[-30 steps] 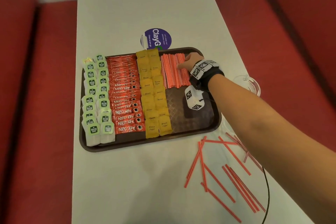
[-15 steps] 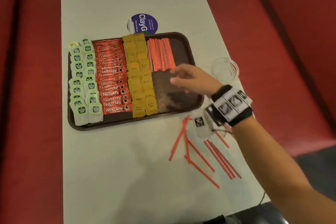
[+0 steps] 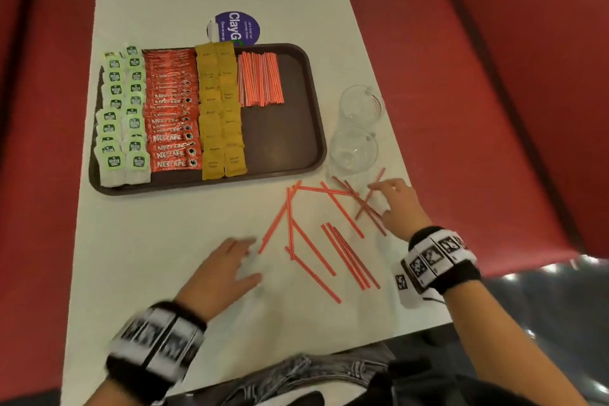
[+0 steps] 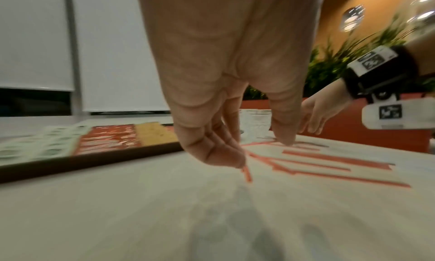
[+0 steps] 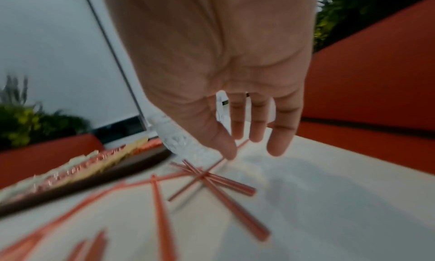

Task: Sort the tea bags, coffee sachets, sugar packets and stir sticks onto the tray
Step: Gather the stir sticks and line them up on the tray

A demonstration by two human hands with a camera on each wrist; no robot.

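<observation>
A brown tray [image 3: 290, 142] holds rows of green tea bags [image 3: 122, 115], red coffee sachets [image 3: 171, 112], yellow sugar packets [image 3: 220, 112] and a neat bundle of red stir sticks [image 3: 260, 79]. Several loose stir sticks [image 3: 329, 241] lie scattered on the white table in front of the tray. My right hand [image 3: 382, 203] hovers with spread fingers over a crossed heap of sticks [image 5: 207, 177], its thumb tip at one stick. My left hand [image 3: 245, 260] lies low on the table, its fingertips [image 4: 235, 160] at the near end of a stick [image 4: 246, 173]. Neither hand holds anything.
Two clear glasses [image 3: 361, 105] [image 3: 352, 152] stand right of the tray, close to my right hand. A round purple sticker [image 3: 234, 28] is behind the tray. Red bench seats [image 3: 494, 109] flank the table. The table's near edge [image 3: 296, 353] is just behind my wrists.
My right hand left the stick bundle on the tray and drew back to the loose sticks at the near right. My left hand came into view by the leftmost stick.
</observation>
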